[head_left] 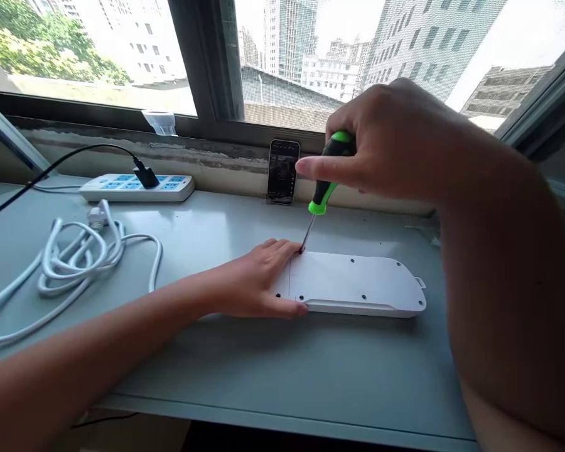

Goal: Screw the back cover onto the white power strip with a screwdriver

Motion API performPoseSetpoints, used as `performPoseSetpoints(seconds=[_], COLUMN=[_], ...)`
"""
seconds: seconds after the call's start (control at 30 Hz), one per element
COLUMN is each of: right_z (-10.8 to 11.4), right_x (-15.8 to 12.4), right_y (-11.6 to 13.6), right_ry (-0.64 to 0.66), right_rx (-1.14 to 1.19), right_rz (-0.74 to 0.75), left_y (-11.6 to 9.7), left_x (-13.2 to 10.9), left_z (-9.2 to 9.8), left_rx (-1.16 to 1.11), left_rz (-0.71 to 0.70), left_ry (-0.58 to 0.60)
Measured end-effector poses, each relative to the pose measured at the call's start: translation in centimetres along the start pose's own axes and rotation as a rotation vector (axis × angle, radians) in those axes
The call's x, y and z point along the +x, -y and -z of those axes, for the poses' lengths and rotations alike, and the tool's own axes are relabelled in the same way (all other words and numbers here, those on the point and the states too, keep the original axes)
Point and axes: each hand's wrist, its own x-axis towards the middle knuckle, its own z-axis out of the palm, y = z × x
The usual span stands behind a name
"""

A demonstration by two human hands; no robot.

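Note:
A long white power strip [343, 282] lies underside up on the table, with dark screw holes along its edges and a small hanging loop at its right end. My left hand [263, 282] grips its left end, fingers over the far edge and thumb along the near side. Above the strip, my right hand [371, 138] is closed around the handle of a green-and-black screwdriver [322, 196]. The tilted shaft reaches down to a hole at the strip's far edge, beside my left fingertips. Whether a screw sits in that hole is hidden.
A coiled white cable [82, 257] with a plug lies at the left. Behind it is another power strip [176, 191] with a black plug [145, 176] inserted. A phone [283, 172] leans against the wall below the window. The table's front edge [282, 427] runs close by.

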Motion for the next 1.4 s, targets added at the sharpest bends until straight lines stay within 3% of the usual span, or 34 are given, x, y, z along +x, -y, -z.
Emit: performPoseSetpoints(seconds=[0.17, 0.47, 0.73, 1.1, 1.4], right_z=[1.2, 1.9, 2.0, 2.2, 2.7], right_x=[-0.8, -1.4, -1.7, -1.6, -2.6], right_y=[-0.3, 0.7, 0.9, 0.3, 2.2], right_ry=[-0.078, 0.070, 0.119, 0.240, 0.192], right_rx=[-0.017, 0.158, 0.029, 0.087, 0.000], right_rz=[0.049, 0.129, 0.045, 0.027, -0.040], left_y=[0.6, 0.8, 0.9, 0.8, 0.6], left_x=[-0.2, -0.3, -0.3, -0.3, -0.2], left_z=[0.6, 1.3, 1.1, 1.2, 1.2], left_rx=[-0.025, -0.010, -0.010, 0.002, -0.002], left_rz=[-0.002, -0.010, -0.036, -0.025, -0.022], left_ry=[0.053, 0.087, 0.057, 0.068, 0.081])
